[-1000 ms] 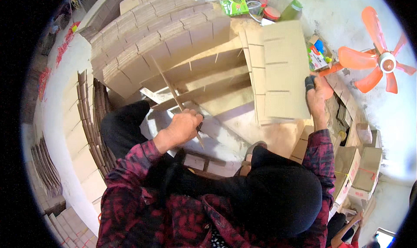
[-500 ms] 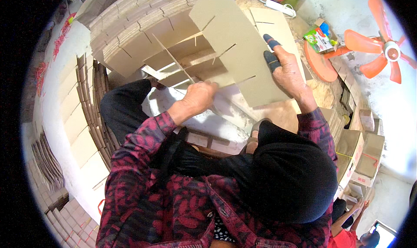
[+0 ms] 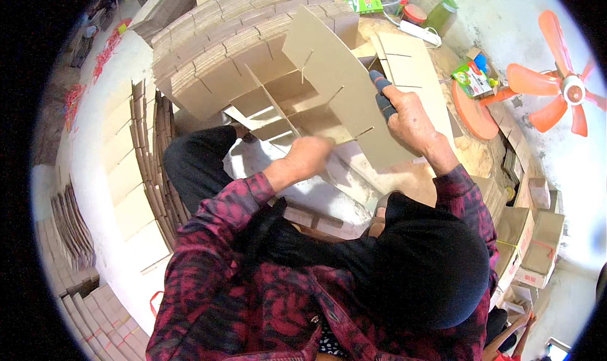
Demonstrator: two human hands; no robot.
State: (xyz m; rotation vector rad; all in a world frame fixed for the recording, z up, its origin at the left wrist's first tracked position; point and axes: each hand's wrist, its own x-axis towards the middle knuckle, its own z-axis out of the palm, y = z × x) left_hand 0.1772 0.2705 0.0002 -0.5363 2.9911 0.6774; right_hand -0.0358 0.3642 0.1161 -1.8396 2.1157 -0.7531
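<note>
When inspected, found slotted cardboard sheet [image 3: 335, 86] gripped at right edge by right hand [image 3: 411, 120], tilted at right of crossed cardboard strips [image 3: 308, 103], with long axis running from far left to near right. Noted left hand [image 3: 306, 156] blurred, curled by those strips; cannot confirm a hold.

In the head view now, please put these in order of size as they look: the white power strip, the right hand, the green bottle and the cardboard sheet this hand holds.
Largest to smallest, by apparent size only:
1. Cardboard sheet
2. Right hand
3. Green bottle
4. White power strip
</note>
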